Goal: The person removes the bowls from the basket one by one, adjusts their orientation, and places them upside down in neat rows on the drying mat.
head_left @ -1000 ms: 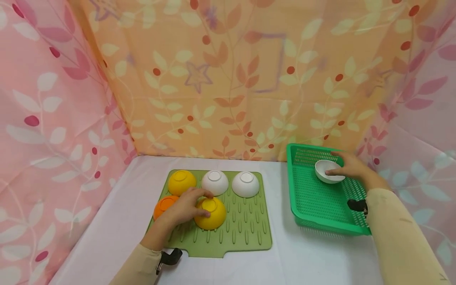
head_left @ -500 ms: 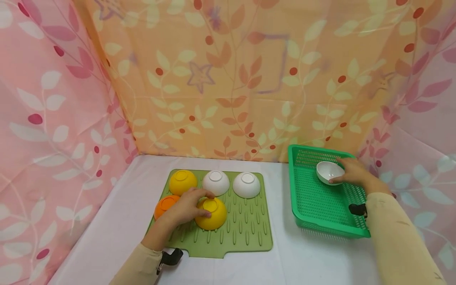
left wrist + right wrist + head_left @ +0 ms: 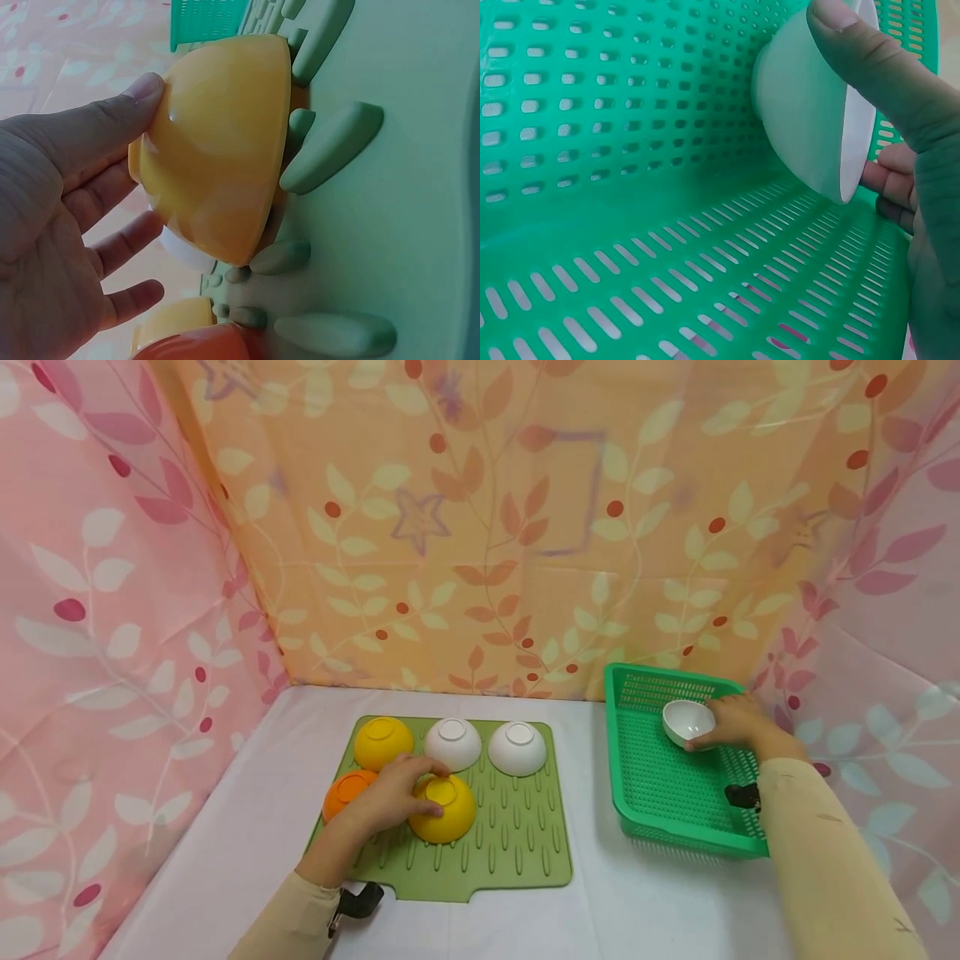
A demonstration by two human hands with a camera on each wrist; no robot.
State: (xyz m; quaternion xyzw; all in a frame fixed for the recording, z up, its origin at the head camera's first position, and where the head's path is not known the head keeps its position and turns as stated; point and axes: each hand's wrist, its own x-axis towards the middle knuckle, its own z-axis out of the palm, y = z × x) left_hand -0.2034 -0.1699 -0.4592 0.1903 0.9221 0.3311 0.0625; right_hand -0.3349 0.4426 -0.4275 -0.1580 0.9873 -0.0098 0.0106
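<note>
My left hand (image 3: pixel 393 793) holds an upside-down yellow bowl (image 3: pixel 450 818) near its foot, thumb on one side and fingers on the other. The left wrist view shows this bowl (image 3: pixel 217 150) with its rim down on the ribs of the green drying mat (image 3: pixel 517 860). Over in the green basket (image 3: pixel 652 785), my right hand (image 3: pixel 742 722) grips a white bowl (image 3: pixel 684 720) by its right side. That bowl (image 3: pixel 802 112) has its opening facing up; the right wrist view shows the thumb on its outer wall and fingers at the rim, partly hidden.
Also upside down on the mat are another yellow bowl (image 3: pixel 382 743), an orange bowl (image 3: pixel 347 792) partly behind my left hand, and two white bowls, one in the middle (image 3: pixel 452 747) and one at the right (image 3: pixel 517 752). Patterned cloth (image 3: pixel 480 527) surrounds the white-covered table (image 3: pixel 600 910).
My right thumb has moved from inside the white bowl to its near rim, and the hand has closed in on its right side. My left hand stays on the yellow bowl.
</note>
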